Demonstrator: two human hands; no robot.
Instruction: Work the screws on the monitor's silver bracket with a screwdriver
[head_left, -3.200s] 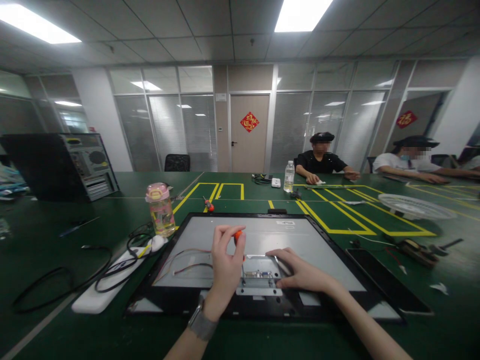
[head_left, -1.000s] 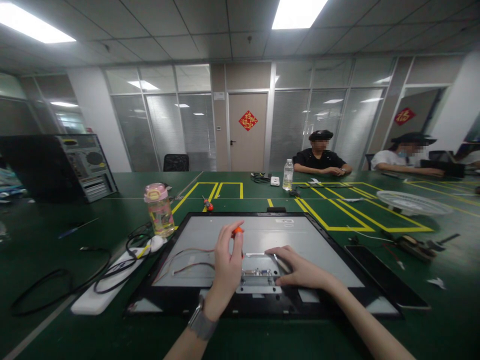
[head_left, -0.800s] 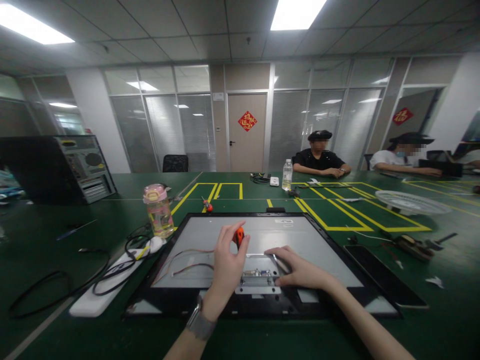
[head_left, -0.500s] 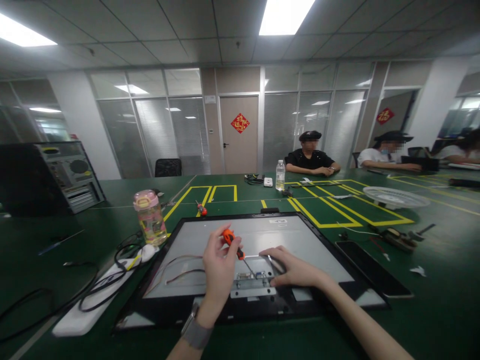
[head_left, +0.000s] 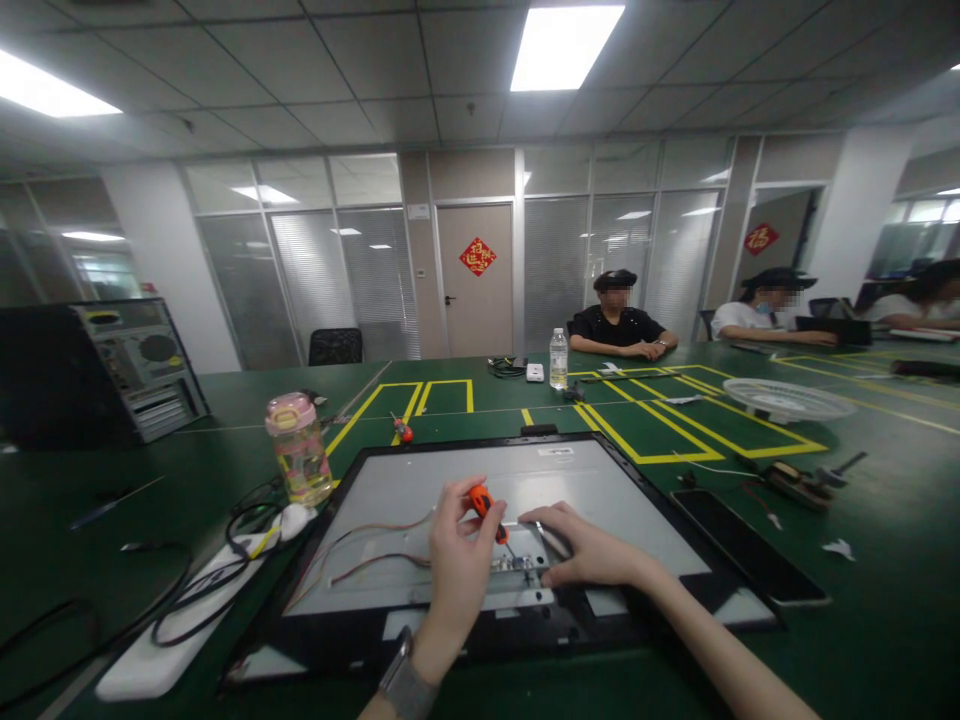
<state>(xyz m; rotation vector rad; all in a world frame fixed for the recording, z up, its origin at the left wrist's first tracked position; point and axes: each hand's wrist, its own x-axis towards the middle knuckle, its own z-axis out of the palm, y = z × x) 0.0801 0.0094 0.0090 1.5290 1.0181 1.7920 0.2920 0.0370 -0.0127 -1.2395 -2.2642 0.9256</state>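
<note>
An orange and black screwdriver (head_left: 487, 512) is gripped in my left hand (head_left: 461, 550), its shaft slanting down to the right onto a small metal bracket (head_left: 517, 597) with connectors. My right hand (head_left: 592, 548) grips the bracket's right side between thumb and fingers. Beneath both hands lies a flat display panel (head_left: 390, 480) with a grey back and black frame. Thin wires (head_left: 367, 570) run across the panel towards the bracket and pass behind my left hand. The screwdriver's very tip is too small to make out.
Left of the panel are a white power strip (head_left: 142, 665) with black cables and a pink-lidded bottle (head_left: 298, 450). A black phone (head_left: 750, 545) lies to the right. Beyond the panel are another screwdriver (head_left: 403, 430) and a water bottle (head_left: 558, 358). Several people sit across the table.
My left hand has moved right with the screwdriver, bringing its tip further right along the bracket. My right hand stays on the bracket's right side. The camera view has tilted slightly up.
</note>
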